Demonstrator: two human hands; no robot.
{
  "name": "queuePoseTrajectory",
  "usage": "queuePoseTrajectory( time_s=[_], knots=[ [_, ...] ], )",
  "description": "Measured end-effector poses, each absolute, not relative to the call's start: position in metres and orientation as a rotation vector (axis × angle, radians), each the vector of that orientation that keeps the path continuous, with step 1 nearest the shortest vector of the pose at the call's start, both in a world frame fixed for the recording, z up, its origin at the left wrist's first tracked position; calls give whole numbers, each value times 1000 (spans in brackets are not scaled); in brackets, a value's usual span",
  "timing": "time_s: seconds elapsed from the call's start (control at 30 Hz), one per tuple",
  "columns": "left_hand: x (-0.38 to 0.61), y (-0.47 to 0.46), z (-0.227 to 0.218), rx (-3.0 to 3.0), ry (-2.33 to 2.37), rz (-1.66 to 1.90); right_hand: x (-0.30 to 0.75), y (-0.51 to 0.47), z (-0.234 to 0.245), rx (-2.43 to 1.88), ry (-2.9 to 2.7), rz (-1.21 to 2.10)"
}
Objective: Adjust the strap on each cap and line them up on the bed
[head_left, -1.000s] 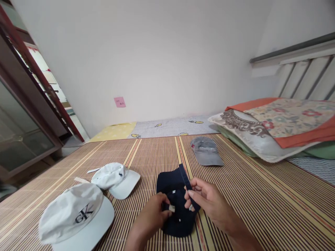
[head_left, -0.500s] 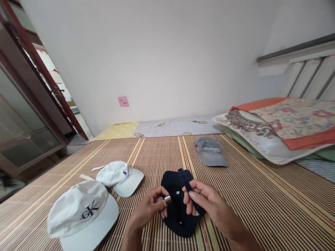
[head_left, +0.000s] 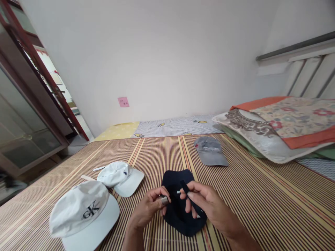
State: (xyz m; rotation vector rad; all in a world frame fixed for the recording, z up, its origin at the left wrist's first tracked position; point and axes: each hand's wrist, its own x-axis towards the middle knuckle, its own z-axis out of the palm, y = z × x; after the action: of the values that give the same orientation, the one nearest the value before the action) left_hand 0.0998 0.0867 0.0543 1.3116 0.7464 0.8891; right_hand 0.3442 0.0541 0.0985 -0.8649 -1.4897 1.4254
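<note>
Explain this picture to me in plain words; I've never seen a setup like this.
There is no machine: these are a person's bare left hand and right hand. The camera is worn on the head, looking forward and down. On the striped mat lie a white CK cap, a white cap with a small dark emblem and a grey baseball cap. The left hand pinches a navy cap's metal clasp; the right holds its dark strap.

Near left on your striped mat (head_left: 154, 153): a lettered white cap (head_left: 75, 205), with a smaller white cap (head_left: 112, 175) just beyond. Farther off and right, you see a grey cap (head_left: 209, 151). Far right: a pillow (head_left: 263, 143) beneath an orange-edged floral cloth (head_left: 295, 120). On your far wall (head_left: 183, 59): a pink note (head_left: 123, 102).
</note>
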Motion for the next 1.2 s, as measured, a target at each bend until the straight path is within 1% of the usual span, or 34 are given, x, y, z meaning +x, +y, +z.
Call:
queuePoseTrajectory(
  time_s=[0.33,0.6,0.77,1.2],
  knots=[
    [100,88,55,1242,714,938,340,59,85,-896,-1513,1402],
    [101,86,55,1254,698,958,336,50,95,-1075,-1625,1316],
    [101,89,51,1237,676,955,335,52,94,-1086,-1719,1148],
    [103,89,47,1241,647,906,327,49,98,-1130,-1812,1111]
  ],
)
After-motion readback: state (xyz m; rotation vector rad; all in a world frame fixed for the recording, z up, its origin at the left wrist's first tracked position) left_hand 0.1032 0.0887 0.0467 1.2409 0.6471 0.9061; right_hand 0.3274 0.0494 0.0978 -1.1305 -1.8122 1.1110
